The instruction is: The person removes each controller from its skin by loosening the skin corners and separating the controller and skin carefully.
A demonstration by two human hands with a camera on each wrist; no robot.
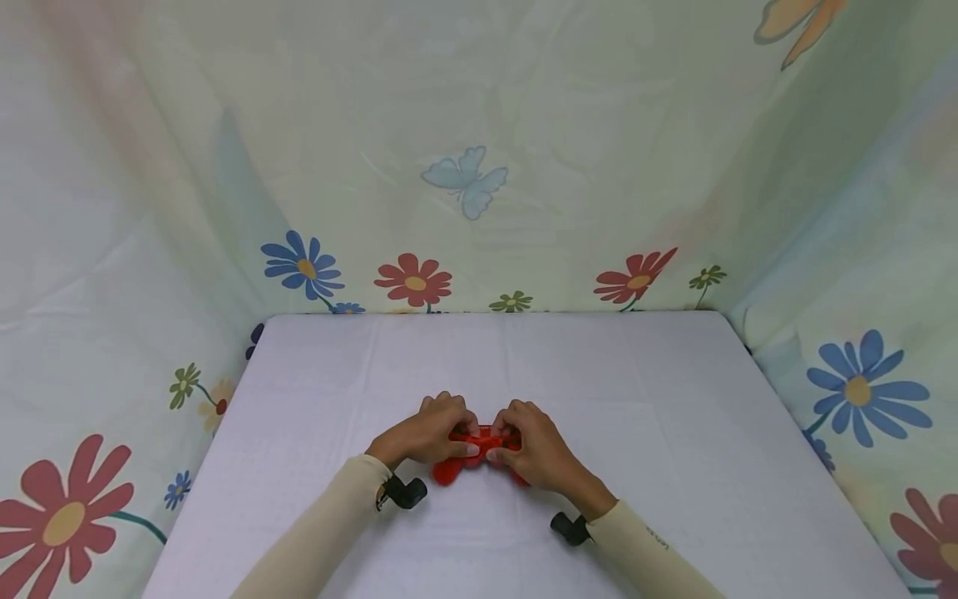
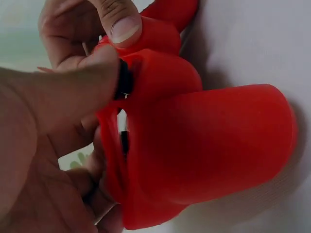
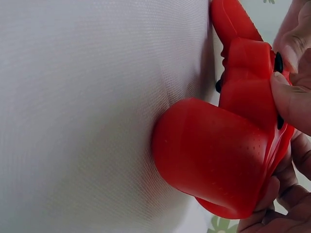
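Note:
A smooth red plastic thing with rounded lobes [image 1: 485, 443] lies low over the table between both hands. My left hand [image 1: 441, 426] pinches its left side, thumb in front and fingers behind. On the other side my right hand [image 1: 542, 449] grips it the same way. The left wrist view shows a wide lobe [image 2: 209, 141] and a slit along the edge, with a small black part [image 2: 125, 80] beside the thumb. From the right wrist, another lobe [image 3: 204, 145] touches or nearly touches the cloth. The fingers cover part of the thing.
A white cloth covers the table [image 1: 644, 399]. Behind it and on both sides hangs a pale curtain [image 1: 584, 150] printed with flowers and butterflies. Black wrist cameras [image 1: 407, 492] are strapped at both sleeves.

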